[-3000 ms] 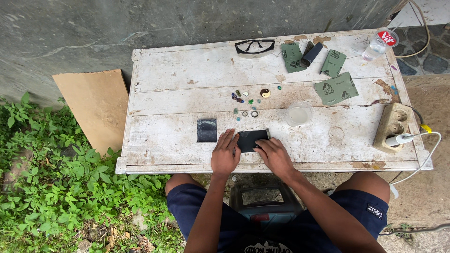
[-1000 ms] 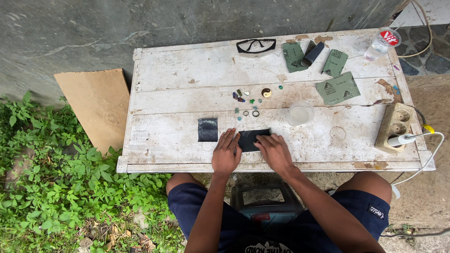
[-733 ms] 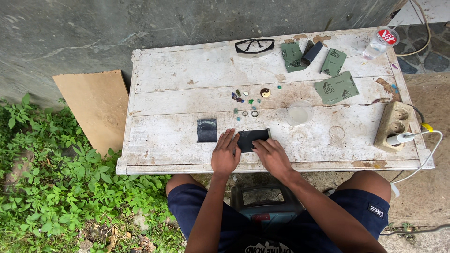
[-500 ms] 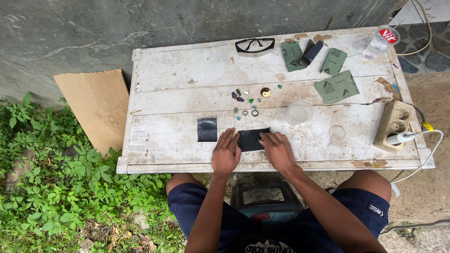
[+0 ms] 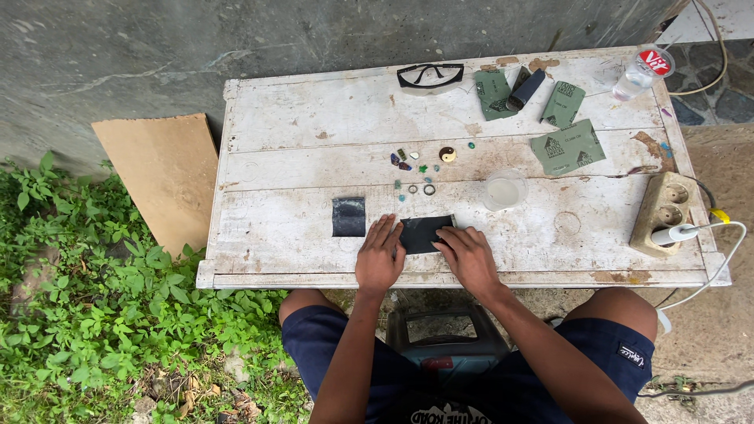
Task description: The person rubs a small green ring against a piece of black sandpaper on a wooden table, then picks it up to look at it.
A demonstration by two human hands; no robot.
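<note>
Near the front edge of the white wooden counter (image 5: 298, 126), dark sandpaper sheet (image 5: 422, 232) lying flat, just short of the lip. Left hand (image 5: 378, 255) laid flat on the sheet's left end, fingers spread and pressing down, clamped on nothing. Right hand (image 5: 468, 255) resting on the sheet's right end, fingers curled together on the paper; whether something small is pinched beneath them cannot be told. Just beside the left hand, a second dark sandpaper square (image 5: 349, 217), apart from the first and untouched. Farther back, between the hands and the counter's middle, a scatter of small coloured stones and rings (image 5: 415, 166), near but clear of the sheet. To the right of these, a small clear cup (image 5: 503, 191) standing upright. Along the far edge, well apart from the hands: safety glasses (image 5: 430, 76), green sandpaper sheets (image 5: 567, 147), and a clear plastic cup with a red lid (image 5: 642, 72) at the far right corner. At the right edge, a beige power strip (image 5: 664, 212) with a white plug in it and cable hanging over the side. Open bare boards at the counter's left half and between the small clear cup and the power strip. Off the left edge, a cardboard sheet (image 5: 161, 177) leaning by green weeds (image 5: 94, 314).
</note>
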